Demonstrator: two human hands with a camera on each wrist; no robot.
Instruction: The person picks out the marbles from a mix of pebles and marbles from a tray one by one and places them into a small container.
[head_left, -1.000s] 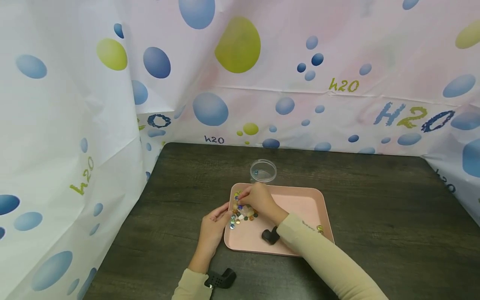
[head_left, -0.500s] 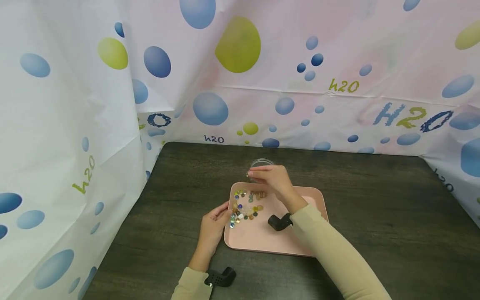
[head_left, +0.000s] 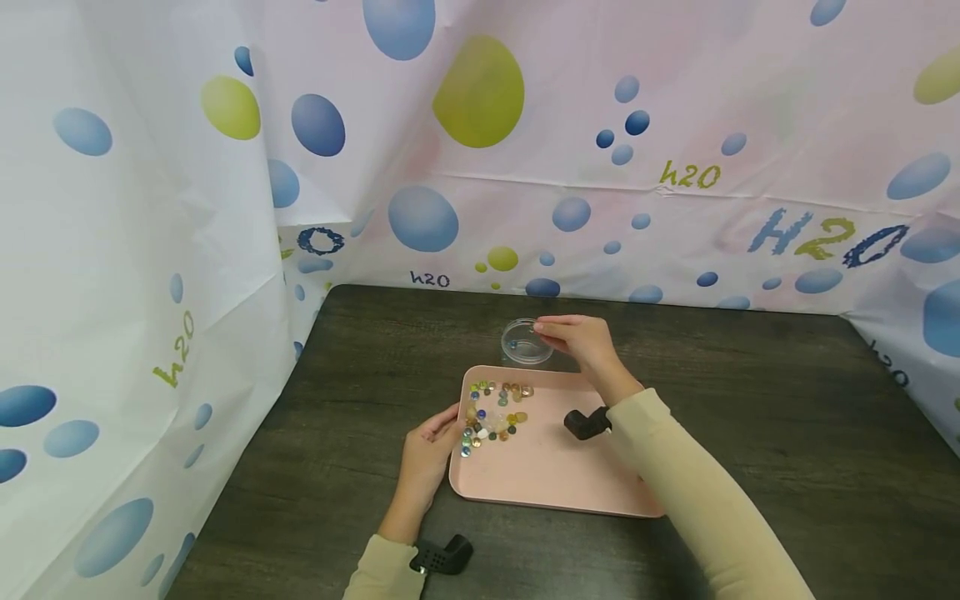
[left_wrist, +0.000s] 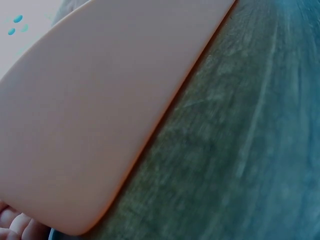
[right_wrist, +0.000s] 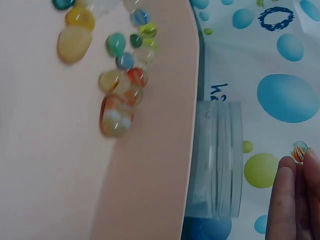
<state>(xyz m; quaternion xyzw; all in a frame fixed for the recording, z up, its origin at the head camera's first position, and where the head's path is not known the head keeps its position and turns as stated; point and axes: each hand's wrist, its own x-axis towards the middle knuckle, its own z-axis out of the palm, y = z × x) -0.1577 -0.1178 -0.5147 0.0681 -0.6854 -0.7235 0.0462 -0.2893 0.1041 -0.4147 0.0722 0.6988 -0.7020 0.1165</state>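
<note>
Between thumb and fingertips my right hand point(head_left: 581, 337) pinches a clear glass marble point(right_wrist: 299, 151) with an orange swirl. It is at the right side of the rim of a round clear plastic jar point(head_left: 528, 358), which has a small blue marble point(head_left: 513, 344) inside. My left hand point(head_left: 426, 454) holds the left edge of a pink tray point(head_left: 555, 475); its curled fingers point(left_wrist: 20, 224) show at the tray corner in the left wrist view. Several marbles and smooth stones lie in the tray's left part, among them a yellow stone point(right_wrist: 74, 45) and a brown-and-white stone point(right_wrist: 117, 117).
The tray lies on a dark wooden table point(head_left: 360, 358), with the jar just behind its far edge. A white curtain with blue and green dots point(head_left: 480, 92) hangs behind and to the left. Black wrist cameras point(head_left: 444, 556) are on both wrists.
My right hand has risen from the marbles in the tray, carrying one marble back and then rightward to the jar's right rim. My left hand has stayed at the tray's edge.
</note>
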